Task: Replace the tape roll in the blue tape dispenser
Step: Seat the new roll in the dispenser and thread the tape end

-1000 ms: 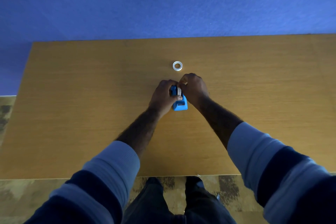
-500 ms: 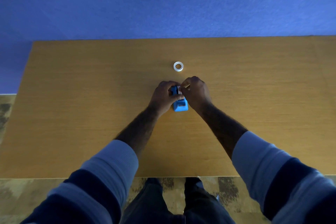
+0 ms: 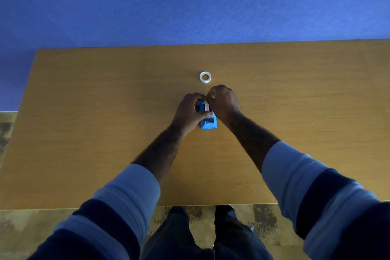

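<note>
A broad blue textured wall (image 3: 190,0) fills the upper part of the view, and below it a wide rectangular wooden table (image 3: 105,133) with a honey-coloured grain spreads across the middle. Mottled brown flooring (image 3: 25,230) shows past the table's near edge.

Both forearms reach forward from pale-blue and navy striped sleeves (image 3: 126,196) pushed up below the elbows, and they converge near the table's centre. The left hand (image 3: 188,113) sits knuckles-up with its fingers curled around the left side of the small blue plastic tape dispenser (image 3: 207,121), the thumb pressed across the top of the body; it is grasping the dispenser. The right hand (image 3: 224,101) arches over the dispenser's far end, wrist raised, its fingertips pinched together on the pale tape roll (image 3: 206,106) that stands on edge in the dispenser's cradle.

The dispenser rests on the table with its cutter end towards the person, between the two hands. A second small white tape ring (image 3: 205,77) lies flat on the table just beyond the right hand's knuckles, apart from them.
</note>
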Action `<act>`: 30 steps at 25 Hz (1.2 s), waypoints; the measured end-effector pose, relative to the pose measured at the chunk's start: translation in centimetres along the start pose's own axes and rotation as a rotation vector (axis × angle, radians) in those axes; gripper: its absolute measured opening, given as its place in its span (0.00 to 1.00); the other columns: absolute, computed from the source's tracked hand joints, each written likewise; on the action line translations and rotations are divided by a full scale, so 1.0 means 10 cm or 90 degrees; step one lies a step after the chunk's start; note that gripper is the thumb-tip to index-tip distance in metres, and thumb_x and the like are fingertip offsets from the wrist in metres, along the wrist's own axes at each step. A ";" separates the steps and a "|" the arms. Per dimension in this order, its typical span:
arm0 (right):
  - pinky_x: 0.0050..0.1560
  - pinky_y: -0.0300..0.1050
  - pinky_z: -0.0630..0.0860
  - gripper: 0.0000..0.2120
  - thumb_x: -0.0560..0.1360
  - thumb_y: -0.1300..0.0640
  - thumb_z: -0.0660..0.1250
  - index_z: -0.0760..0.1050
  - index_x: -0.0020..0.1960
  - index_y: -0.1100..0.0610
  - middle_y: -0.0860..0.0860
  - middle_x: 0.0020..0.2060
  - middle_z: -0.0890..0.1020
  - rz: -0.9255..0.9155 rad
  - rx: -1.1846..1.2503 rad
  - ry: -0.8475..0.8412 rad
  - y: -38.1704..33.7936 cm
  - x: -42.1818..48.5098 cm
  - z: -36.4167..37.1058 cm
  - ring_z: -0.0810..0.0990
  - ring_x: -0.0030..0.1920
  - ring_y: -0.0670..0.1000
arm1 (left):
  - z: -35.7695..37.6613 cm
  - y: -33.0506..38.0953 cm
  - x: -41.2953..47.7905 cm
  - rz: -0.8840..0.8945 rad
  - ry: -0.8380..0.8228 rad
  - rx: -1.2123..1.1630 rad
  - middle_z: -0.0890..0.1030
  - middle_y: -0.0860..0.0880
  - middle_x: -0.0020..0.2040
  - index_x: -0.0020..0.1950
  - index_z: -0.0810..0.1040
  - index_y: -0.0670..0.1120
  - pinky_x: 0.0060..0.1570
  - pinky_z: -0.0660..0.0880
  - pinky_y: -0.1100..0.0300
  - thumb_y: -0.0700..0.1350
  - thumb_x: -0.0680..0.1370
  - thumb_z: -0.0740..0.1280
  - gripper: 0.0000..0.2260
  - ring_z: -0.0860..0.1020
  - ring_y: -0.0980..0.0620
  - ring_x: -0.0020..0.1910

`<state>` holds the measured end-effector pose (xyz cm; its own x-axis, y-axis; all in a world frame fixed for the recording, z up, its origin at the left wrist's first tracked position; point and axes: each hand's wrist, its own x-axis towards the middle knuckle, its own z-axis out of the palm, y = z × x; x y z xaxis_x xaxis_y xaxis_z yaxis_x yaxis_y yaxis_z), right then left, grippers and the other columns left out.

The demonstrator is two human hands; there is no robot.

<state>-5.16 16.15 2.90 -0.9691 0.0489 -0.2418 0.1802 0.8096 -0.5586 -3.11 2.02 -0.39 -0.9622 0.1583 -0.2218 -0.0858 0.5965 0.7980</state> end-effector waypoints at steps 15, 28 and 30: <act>0.50 0.57 0.81 0.07 0.79 0.58 0.66 0.81 0.51 0.59 0.55 0.48 0.81 -0.003 -0.081 0.049 -0.09 -0.10 0.04 0.82 0.47 0.57 | 0.02 0.00 0.01 0.015 0.008 0.053 0.78 0.49 0.56 0.60 0.77 0.48 0.52 0.80 0.57 0.44 0.69 0.78 0.21 0.79 0.52 0.53; 0.52 0.53 0.79 0.06 0.79 0.59 0.68 0.81 0.54 0.59 0.54 0.50 0.80 -0.029 -0.074 0.087 -0.03 -0.28 0.09 0.81 0.48 0.54 | 0.05 -0.01 -0.02 0.036 0.022 0.040 0.78 0.50 0.57 0.61 0.78 0.49 0.56 0.79 0.56 0.41 0.73 0.75 0.18 0.78 0.54 0.55; 0.52 0.51 0.77 0.06 0.79 0.58 0.68 0.81 0.53 0.58 0.53 0.49 0.81 -0.029 -0.088 0.090 -0.04 -0.24 0.09 0.81 0.48 0.53 | 0.05 0.00 -0.02 0.032 0.030 0.040 0.77 0.50 0.55 0.59 0.78 0.49 0.54 0.79 0.57 0.41 0.71 0.75 0.17 0.78 0.53 0.53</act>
<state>-2.72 15.20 3.01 -0.9915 0.0844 -0.0993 0.1204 0.8848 -0.4502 -2.76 2.36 -0.65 -0.9760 0.1535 -0.1545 -0.0219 0.6368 0.7708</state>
